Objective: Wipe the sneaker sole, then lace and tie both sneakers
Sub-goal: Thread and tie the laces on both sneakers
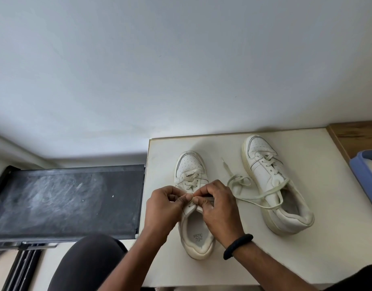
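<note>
Two white sneakers stand on a cream table [319, 238], toes pointing away from me. The left sneaker [190, 166] is in front of me, laced up its lower eyelets. My left hand [164, 204] and my right hand [217, 204] meet over its tongue, fingers curled and pinching its lace ends at the top eyelets. The right sneaker [264, 173] lies further right, tilted a little, with its cream lace [239, 181] loose and trailing across the table toward my right hand.
A black dusty tray-like surface [65, 200] sits left of the table, lower down. A blue tray [365, 171] and a wooden surface [357, 133] are at the right edge. My knee [86, 263] is at the bottom left. A grey wall fills the upper view.
</note>
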